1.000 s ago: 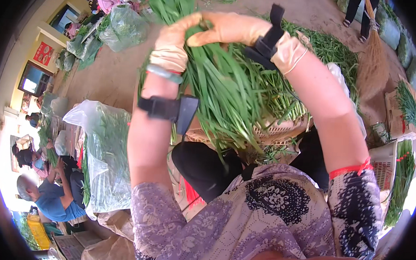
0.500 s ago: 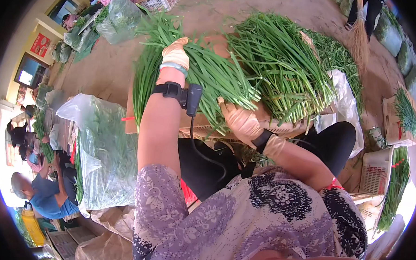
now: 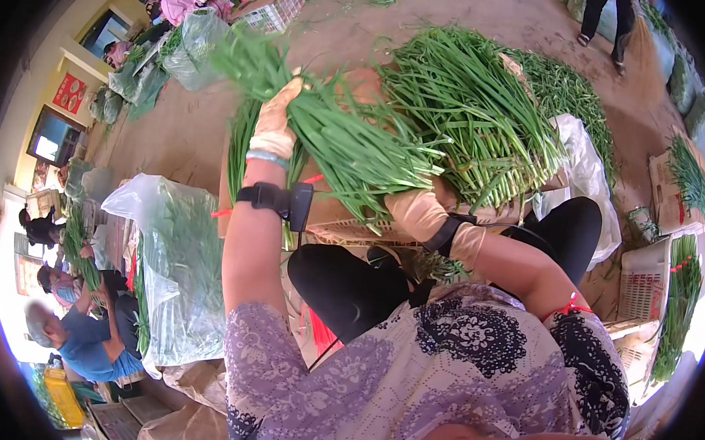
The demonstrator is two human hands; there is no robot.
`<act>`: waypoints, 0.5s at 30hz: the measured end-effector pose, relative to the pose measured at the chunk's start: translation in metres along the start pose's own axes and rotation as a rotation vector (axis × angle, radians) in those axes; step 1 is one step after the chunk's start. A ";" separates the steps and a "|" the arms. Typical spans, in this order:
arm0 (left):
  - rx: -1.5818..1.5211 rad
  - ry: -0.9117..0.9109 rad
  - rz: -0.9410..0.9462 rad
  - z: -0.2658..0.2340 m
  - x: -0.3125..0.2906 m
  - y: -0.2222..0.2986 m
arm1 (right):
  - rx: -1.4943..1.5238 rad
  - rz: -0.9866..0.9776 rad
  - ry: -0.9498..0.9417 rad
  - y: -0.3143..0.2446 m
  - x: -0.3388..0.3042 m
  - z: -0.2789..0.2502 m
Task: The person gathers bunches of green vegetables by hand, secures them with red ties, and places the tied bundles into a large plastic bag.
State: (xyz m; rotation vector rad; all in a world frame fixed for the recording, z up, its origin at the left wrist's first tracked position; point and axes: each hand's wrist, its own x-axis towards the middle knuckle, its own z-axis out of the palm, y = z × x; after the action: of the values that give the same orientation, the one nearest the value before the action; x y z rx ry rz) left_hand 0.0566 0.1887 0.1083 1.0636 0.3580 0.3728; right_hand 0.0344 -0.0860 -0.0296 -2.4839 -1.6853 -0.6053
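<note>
My gloved left hand (image 3: 276, 124) is closed around a bunch of garlic chives (image 3: 356, 145), gripping it toward the leafy end. The leaf tips are smeared by motion, and the pale cut ends point right. Close by those ends is my gloved right hand (image 3: 422, 215); its fingers are hidden below the stems. Under the bunch, a red strip (image 3: 313, 179) shows on the low work surface (image 3: 344, 229), along with more chives on the left. A large heap of chives (image 3: 471, 115) lies to the right of the bunch.
Loose greens (image 3: 570, 96) and a white plastic bag (image 3: 587, 171) lie beyond the heap. A clear bag of greens (image 3: 181, 267) stands at my left. At right is a white crate (image 3: 642, 280) beside tied chives (image 3: 679, 305). A co-worker in blue (image 3: 88, 338) holds greens; another person stands by a broom (image 3: 636, 59).
My left hand has moved left and slightly toward me, lifting the bunch and baring the red strip. My right hand's fingers have slipped from sight under the stems. The broom has shifted right.
</note>
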 end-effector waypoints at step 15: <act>-0.212 0.067 -0.006 -0.046 -0.011 -0.015 | 0.299 -0.166 -0.318 0.032 -0.094 -0.059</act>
State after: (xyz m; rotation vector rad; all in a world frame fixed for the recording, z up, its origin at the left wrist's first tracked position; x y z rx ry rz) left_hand 0.0283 0.2124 0.0756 0.8438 0.3728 0.4325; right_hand 0.0170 -0.1975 -0.0052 -2.3330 -1.9333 0.0420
